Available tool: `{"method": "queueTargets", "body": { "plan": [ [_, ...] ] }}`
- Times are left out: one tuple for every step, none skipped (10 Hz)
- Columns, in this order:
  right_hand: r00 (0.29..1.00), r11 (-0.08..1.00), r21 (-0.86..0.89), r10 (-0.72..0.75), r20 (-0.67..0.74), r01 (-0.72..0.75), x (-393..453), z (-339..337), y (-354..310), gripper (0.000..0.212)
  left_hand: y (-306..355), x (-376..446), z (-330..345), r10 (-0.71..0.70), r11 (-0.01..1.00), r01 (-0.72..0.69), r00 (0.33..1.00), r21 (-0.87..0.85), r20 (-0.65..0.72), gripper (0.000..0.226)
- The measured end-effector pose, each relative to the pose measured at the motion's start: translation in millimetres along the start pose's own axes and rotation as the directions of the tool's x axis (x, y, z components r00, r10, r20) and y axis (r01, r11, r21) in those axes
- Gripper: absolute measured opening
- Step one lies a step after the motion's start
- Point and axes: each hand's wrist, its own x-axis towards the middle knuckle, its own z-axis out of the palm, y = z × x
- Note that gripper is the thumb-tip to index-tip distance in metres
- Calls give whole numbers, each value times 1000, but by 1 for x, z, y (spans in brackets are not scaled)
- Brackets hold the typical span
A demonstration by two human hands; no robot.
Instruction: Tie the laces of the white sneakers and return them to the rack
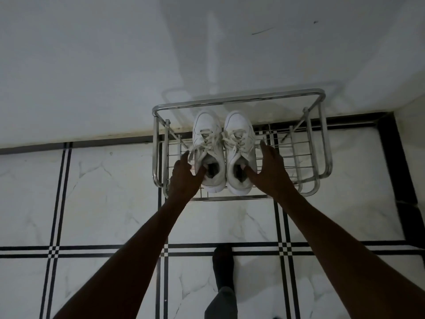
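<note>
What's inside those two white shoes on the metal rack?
A thumb of each hand dips into a shoe opening: left hand in the left sneaker, right hand in the right sneaker. Dark insoles show; the toe ends are hidden under the uppers.

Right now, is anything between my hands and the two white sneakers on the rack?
Nothing visible. The left hand and right hand already touch the white sneakers on the rack, thumbs in the openings.

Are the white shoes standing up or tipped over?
Standing up. Both white sneakers sit side by side on the metal rack, openings facing up, toes toward the wall.
</note>
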Motion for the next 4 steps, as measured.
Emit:
{"method": "queueTargets", "body": {
  "plan": [
    [990, 983, -149, -118, -75, 106, -4, -20, -17, 84, 14, -11, -17, 84, 975, -56, 989, 214, -123, 69],
    [986, 977, -182, -133, -104, 112, -9, -49, -41, 78, 40, -24, -41, 265, 935, -217, 952, 279, -150, 53],
    [955, 965, -171, -230, -189, 199, -27, -88, -72, 71, 80, -42, -74, 392, 896, -332, 903, 296, -174, 47],
    [897, 930, -236, -344, -277, 283, -56, -136, -106, 68, 127, -71, -116, 463, 870, -394, 860, 297, -216, 49]
  ]
}}
